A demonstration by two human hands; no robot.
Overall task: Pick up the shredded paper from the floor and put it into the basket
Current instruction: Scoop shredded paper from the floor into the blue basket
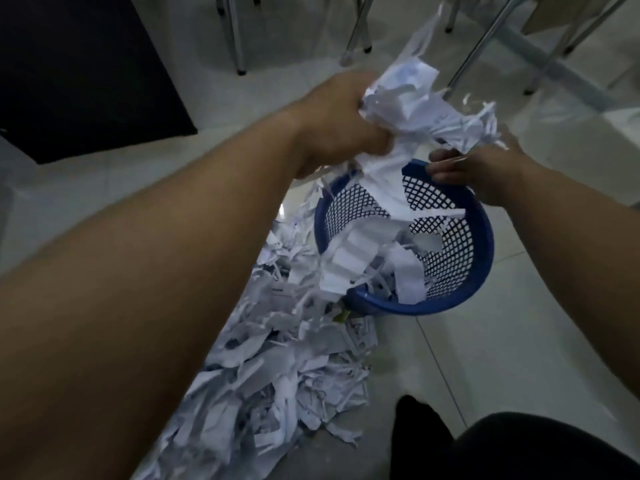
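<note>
The left hand [332,123] clutched a paper wad [408,98] just above the basket [485,244]. The right hand [485,171] gripped the basket's far side.

Left hand [332,123] fingers buried in paper wad [415,109]; floor pile [277,375] cut off below.
</note>
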